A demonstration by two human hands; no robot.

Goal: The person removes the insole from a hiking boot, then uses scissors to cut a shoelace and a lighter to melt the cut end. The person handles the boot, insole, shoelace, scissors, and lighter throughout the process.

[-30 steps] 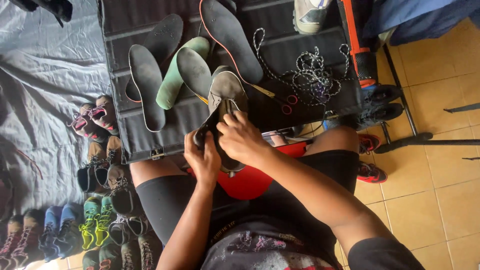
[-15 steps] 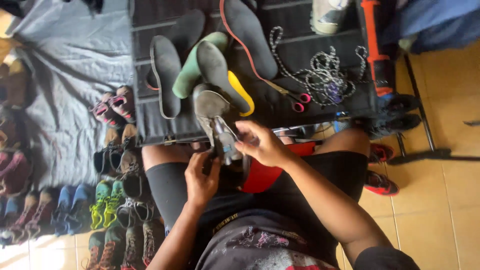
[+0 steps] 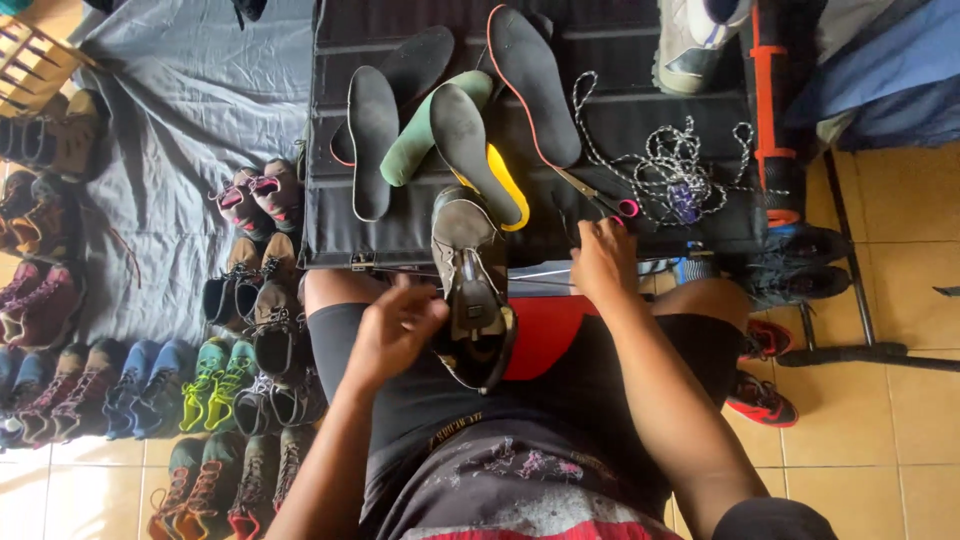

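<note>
A grey-brown shoe [image 3: 470,285] without laces lies on my lap, its toe resting on the edge of the black table [image 3: 400,230]. My left hand [image 3: 395,330] holds the shoe by its side near the opening. My right hand [image 3: 603,262] is off the shoe, stretched toward the table edge just below the scissors with pink handles [image 3: 605,200]. Its fingers are spread and hold nothing. A tangle of black-and-white laces [image 3: 665,165] lies right of the scissors. Several insoles [image 3: 455,120], grey, green and yellow, lie above the shoe.
Rows of shoes [image 3: 200,390] stand on the floor and on a grey cloth [image 3: 190,110] to the left. A grey shoe [image 3: 690,40] sits at the table's far right beside a black and orange bar [image 3: 765,110]. Dark and red shoes [image 3: 770,340] lie under the table at right.
My right hand let go of the shoe and moved right and up toward the scissors. My left hand shifted onto the shoe's side. The view has moved closer.
</note>
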